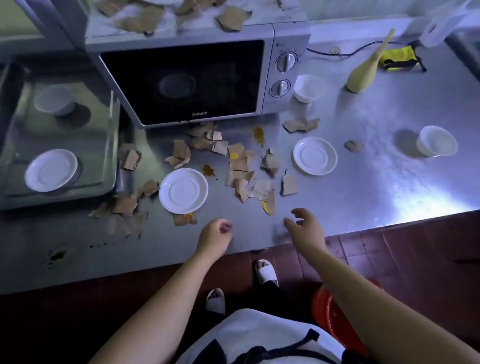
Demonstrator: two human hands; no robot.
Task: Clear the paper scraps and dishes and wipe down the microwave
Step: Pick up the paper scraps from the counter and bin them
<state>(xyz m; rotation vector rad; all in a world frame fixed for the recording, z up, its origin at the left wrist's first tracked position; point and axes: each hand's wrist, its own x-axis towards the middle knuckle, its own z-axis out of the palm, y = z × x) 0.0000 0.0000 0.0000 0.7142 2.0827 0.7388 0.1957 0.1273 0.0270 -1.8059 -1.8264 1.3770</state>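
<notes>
Brown paper scraps [237, 163], white saucers [183, 191]; silver, black-fronted microwave [283, 39] at twelve o'clock; yellow pouch [397, 58] at two o'clock.

Steel counter [376, 187], microwave [197, 78] at back left, torn brown paper scraps [241, 166] strewn in front of it, white saucer [183, 191] among them, second saucer [315, 156] further right, white cup [309, 88] beside microwave, second cup [437, 141] far right, tan bottle [363, 75] and yellow pouch [398, 58] at back, brown spill spots [207, 170]

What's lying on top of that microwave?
Torn brown paper scraps lie scattered across the top of the microwave. A white rim, perhaps a plate, peeks in at the picture's edge; the rear of the top is out of view.
</notes>
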